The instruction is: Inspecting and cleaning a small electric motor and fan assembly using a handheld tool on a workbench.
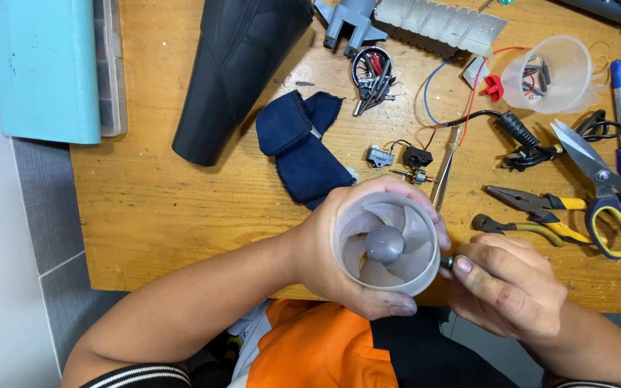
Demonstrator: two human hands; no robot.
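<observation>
Nearest, over the table's near edge, the left hand (339, 259) wraps its fingers around a translucent fan housing (387, 243), open end up so the grey hub (384, 244) and blades show. The right hand (508, 287) pinches a small metal piece (445, 262) against the housing's right side, seemingly steadied by that grip. Beyond on the wooden table (152, 208) lie pliers (533, 201), a navy cloth (303, 144), scissors (605, 187), a plastic cup (548, 72) and a black tapered casing (238, 65).

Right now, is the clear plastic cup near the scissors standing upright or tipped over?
Tipped over. The clear plastic cup lies on its side on the wooden table, mouth facing left, with small metal parts inside.
</observation>
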